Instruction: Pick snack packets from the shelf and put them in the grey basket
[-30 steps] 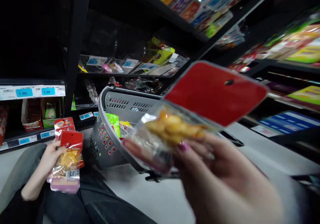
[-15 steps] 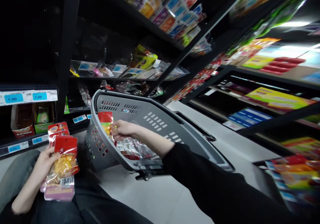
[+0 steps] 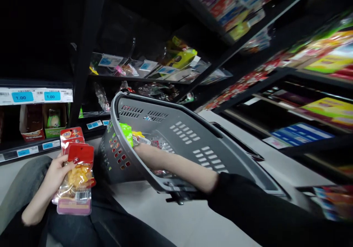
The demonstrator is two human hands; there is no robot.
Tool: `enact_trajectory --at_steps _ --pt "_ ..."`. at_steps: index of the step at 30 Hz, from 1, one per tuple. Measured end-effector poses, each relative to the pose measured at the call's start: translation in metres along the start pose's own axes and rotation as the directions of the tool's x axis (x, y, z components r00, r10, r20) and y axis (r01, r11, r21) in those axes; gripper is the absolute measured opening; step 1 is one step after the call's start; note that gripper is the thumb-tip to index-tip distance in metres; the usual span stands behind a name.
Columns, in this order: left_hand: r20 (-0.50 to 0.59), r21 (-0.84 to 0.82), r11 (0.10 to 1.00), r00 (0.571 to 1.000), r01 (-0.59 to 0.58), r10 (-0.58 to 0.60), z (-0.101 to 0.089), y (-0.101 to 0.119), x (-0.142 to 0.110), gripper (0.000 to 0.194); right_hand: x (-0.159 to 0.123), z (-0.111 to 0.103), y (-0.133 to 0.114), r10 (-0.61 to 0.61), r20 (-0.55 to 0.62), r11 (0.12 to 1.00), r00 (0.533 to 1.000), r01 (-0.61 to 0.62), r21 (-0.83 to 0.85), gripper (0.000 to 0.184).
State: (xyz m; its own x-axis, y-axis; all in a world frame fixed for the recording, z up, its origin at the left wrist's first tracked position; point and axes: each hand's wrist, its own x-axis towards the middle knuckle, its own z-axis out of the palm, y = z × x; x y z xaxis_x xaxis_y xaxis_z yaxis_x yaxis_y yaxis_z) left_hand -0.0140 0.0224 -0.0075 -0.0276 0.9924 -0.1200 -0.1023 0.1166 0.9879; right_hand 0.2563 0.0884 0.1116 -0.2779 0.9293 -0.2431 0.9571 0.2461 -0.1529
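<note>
In my left hand (image 3: 59,169) are snack packets (image 3: 78,177) with red tops and yellow pieces behind clear plastic, one overlapping another. The thumb presses across the front one, and the hand rests above my lap. My right hand (image 3: 142,152) reaches down inside a grey shopping basket (image 3: 179,120), its fingers hidden by the rim. Close to it inside lie a bright green packet (image 3: 127,133) and several clear-wrapped packets (image 3: 161,144). What the right hand holds, if anything, cannot be seen.
Dark shelves with price labels (image 3: 35,96) stand ahead and to the left. Two small open boxes (image 3: 54,120) sit on the low shelf. A yellow-green packet (image 3: 183,57) lies on a middle shelf. On the right, more stocked shelves (image 3: 303,129) are blurred. Pale floor (image 3: 154,217) surrounds the basket.
My right hand has gone deeper into the basket, and the red-topped packet it held is out of sight. A green packet now shows there. The view has shifted; my left hand keeps its packets.
</note>
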Motion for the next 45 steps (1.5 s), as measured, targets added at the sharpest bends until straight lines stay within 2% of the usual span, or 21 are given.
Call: enact_trajectory --at_steps 2,4,5,6,7,9,11,13,16,20,23,27,30,32,33,36,38,39,41,43,45 --pt "-0.009 0.008 1.0 1.0 -0.028 0.028 0.001 0.002 0.0 0.018 -0.002 -0.028 -0.007 0.032 0.025 0.996 0.999 -0.03 -0.08 0.02" --pt "-0.003 0.021 0.998 0.999 -0.051 0.051 0.002 0.003 -0.001 0.016 -0.019 -0.057 -0.023 0.055 -0.056 0.991 0.997 -0.061 -0.119 0.013" --pt "0.0 0.026 0.998 0.998 -0.061 0.061 0.003 0.003 -0.001 0.016 -0.033 -0.065 -0.034 0.055 -0.155 0.99 0.986 -0.074 -0.122 0.011" --pt "0.001 0.031 0.997 0.997 -0.072 0.072 0.004 0.003 -0.002 0.016 -0.048 -0.067 -0.047 0.073 -0.371 0.994 0.926 -0.096 -0.045 0.014" --pt "0.0 0.036 0.996 0.996 -0.087 0.087 0.004 0.004 -0.002 0.016 -0.064 -0.061 -0.06 0.07 -0.493 0.997 0.867 -0.041 0.069 0.022" --pt "0.002 0.057 0.99 0.992 -0.126 0.126 0.007 0.005 -0.006 0.017 -0.088 -0.028 -0.087 -0.001 -0.423 0.954 0.906 0.127 0.27 0.031" --pt "0.009 0.084 0.981 0.985 -0.174 0.174 0.01 0.007 -0.01 0.017 -0.095 0.021 -0.108 0.069 -0.237 0.917 0.969 0.032 0.397 0.021" --pt "0.001 0.13 0.965 0.973 -0.227 0.229 0.014 0.009 -0.016 0.018 -0.088 0.066 -0.119 0.149 -0.134 0.871 0.98 -0.066 0.487 0.012" --pt "-0.032 0.232 0.93 0.953 -0.286 0.301 0.019 0.01 -0.021 0.019 -0.071 0.101 -0.12 0.181 -0.17 0.814 0.969 -0.051 0.579 0.014" --pt "-0.044 0.248 0.919 0.944 -0.307 0.328 0.02 0.008 -0.021 0.02 -0.066 0.103 -0.11 0.167 -0.322 0.679 0.932 0.128 0.723 0.016" --pt "-0.002 0.178 0.926 0.941 -0.334 0.339 0.018 0.008 -0.019 0.023 -0.07 0.102 -0.104 0.207 -0.491 0.563 0.846 0.308 0.767 0.016" --pt "0.024 0.096 0.982 0.987 -0.161 0.159 0.013 0.009 -0.014 0.033 -0.075 0.102 -0.102 0.352 -0.599 0.42 0.719 0.451 0.788 0.015" --pt "-0.017 0.071 0.996 0.998 -0.06 0.061 0.011 0.008 -0.011 0.035 -0.077 0.098 -0.1 0.424 -0.569 0.339 0.704 0.459 0.821 0.018" --pt "-0.033 0.056 0.997 0.998 -0.056 0.057 0.011 0.007 -0.009 0.033 -0.077 0.094 -0.098 0.451 -0.521 0.217 0.724 0.478 0.851 0.02" --pt "-0.033 0.044 0.998 0.998 -0.052 0.053 0.011 0.006 -0.009 0.032 -0.078 0.093 -0.097 0.451 -0.47 0.097 0.759 0.482 0.871 0.021" --pt "-0.023 -0.002 1.0 1.0 -0.018 0.018 0.01 0.004 -0.007 0.035 -0.082 0.089 -0.095 0.235 -0.269 -0.451 0.934 0.35 0.821 0.025" --pt "-0.016 -0.011 1.0 1.0 0.004 -0.004 0.009 0.002 -0.007 0.037 -0.085 0.089 -0.097 -0.012 -0.252 -0.719 0.968 0.167 0.675 0.025" --pt "-0.012 -0.001 1.0 1.0 0.007 -0.007 0.008 0.001 -0.006 0.038 -0.087 0.089 -0.098 -0.106 -0.289 -0.786 0.951 0.098 0.611 0.026" --pt "-0.002 0.024 1.0 1.0 0.009 -0.009 0.007 -0.001 -0.005 0.04 -0.091 0.088 -0.099 -0.212 -0.374 -0.833 0.903 0.032 0.552 0.028" --pt "0.009 0.041 0.999 1.0 0.017 -0.017 0.005 -0.002 -0.005 0.043 -0.095 0.081 -0.095 -0.249 -0.417 -0.805 0.874 0.053 0.591 0.031" --pt "0.014 0.052 0.998 1.0 0.02 -0.021 0.003 -0.004 -0.005 0.044 -0.102 0.064 -0.083 -0.182 -0.434 -0.688 0.882 0.201 0.697 0.036"
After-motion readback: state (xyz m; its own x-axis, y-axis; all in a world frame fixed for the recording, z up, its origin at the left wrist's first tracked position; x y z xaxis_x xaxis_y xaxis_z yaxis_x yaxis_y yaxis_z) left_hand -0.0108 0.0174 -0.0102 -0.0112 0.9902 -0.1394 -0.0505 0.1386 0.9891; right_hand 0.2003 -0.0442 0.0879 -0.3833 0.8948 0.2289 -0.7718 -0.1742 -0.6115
